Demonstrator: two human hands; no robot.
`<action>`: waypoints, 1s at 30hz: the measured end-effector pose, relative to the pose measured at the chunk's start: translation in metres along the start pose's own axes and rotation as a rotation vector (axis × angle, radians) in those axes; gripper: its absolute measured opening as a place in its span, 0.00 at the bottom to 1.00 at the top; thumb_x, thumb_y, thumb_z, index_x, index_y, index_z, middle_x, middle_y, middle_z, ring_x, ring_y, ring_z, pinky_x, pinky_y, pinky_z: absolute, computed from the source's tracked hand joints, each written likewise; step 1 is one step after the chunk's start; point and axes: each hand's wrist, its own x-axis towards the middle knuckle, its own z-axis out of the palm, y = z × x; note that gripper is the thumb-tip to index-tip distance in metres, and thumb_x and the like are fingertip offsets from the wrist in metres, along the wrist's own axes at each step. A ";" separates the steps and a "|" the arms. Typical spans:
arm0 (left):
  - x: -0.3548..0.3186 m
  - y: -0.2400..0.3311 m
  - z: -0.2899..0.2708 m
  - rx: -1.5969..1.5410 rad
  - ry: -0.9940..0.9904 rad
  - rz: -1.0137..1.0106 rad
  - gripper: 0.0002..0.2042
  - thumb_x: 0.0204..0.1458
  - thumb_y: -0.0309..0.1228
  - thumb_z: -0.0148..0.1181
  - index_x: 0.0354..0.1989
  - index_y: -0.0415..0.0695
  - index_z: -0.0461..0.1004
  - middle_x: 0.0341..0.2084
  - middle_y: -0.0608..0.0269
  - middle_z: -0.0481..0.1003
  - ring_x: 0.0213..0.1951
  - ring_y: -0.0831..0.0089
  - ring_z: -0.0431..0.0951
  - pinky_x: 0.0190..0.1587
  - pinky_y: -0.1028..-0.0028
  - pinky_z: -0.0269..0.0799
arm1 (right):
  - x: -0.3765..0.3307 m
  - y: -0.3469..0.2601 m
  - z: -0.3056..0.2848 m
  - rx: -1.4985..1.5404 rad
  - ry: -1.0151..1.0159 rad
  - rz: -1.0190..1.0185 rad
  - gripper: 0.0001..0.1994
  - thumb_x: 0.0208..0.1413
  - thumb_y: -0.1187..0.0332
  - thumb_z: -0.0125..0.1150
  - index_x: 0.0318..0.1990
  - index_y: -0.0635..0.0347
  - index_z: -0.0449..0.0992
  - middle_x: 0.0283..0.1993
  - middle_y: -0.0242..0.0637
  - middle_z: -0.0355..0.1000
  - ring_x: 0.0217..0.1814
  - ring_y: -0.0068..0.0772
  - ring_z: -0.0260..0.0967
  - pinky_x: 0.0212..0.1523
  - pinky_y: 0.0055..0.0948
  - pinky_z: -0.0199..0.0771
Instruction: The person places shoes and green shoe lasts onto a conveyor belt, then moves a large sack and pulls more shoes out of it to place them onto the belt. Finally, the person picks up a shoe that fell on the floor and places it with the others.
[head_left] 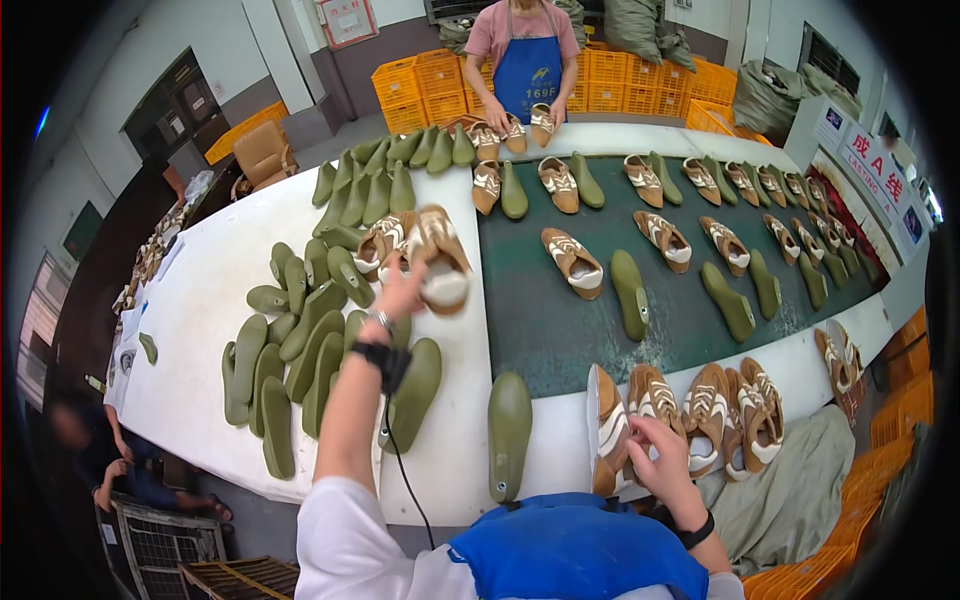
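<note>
Over the white table part, my left hand point(404, 290) grips a brown and white sneaker upper point(440, 265), slightly blurred and tilted toe up. Right behind it is another brown and white upper point(383, 240); whether my hand holds that one too, I cannot tell. My right hand point(662, 452), at the near edge, has its thumb and fingers closed at the side of a brown and white upper point(606, 425) that lies on its side. Several more uppers point(707, 405) stand just right of it. Between my arms a green shoe last point(510, 435) lies on the white edge.
Several green lasts point(300, 355) crowd the left table. A dark green conveyor belt point(560, 335) carries uppers and lasts in rows toward a machine point(850, 175) at right. Across the table a person in a blue apron point(533, 75) handles uppers. Orange crates point(415, 90) line the back.
</note>
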 end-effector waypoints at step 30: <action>-0.021 -0.054 0.207 0.050 0.063 0.571 0.11 0.33 0.15 0.52 0.28 0.42 0.67 0.49 0.42 0.65 0.55 0.49 0.61 0.58 0.64 0.55 | -0.055 0.012 -0.060 -0.237 0.228 0.221 0.10 0.44 0.76 0.59 0.38 0.62 0.74 0.29 0.43 0.72 0.30 0.42 0.71 0.32 0.32 0.71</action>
